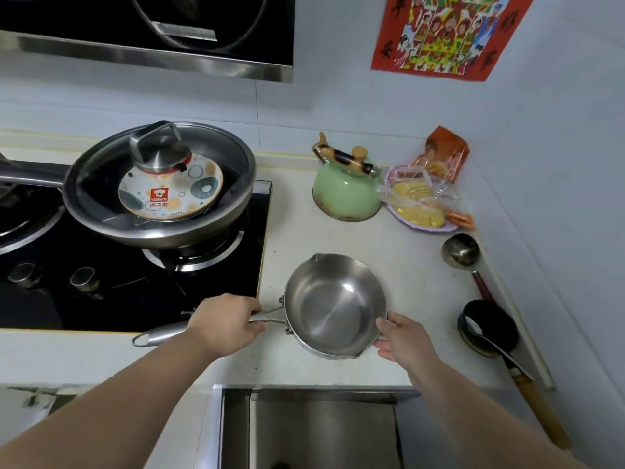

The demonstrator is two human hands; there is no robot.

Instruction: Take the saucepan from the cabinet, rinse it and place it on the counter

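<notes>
A small stainless steel saucepan (333, 304) with two pour spouts sits upright on the white counter (399, 262), just right of the stove. It looks empty inside. My left hand (225, 321) is wrapped around its long steel handle, which points left. My right hand (402, 336) rests against the pan's right rim, fingers curled on it.
A black gas stove (128, 286) at left carries a large lidded steel pan (159, 184). A green kettle (345, 187), a plate of bagged snacks (422, 201), a steel ladle (461, 252) and a black ladle (487, 326) line the back and right. An open cabinet (318, 431) gapes below the counter edge.
</notes>
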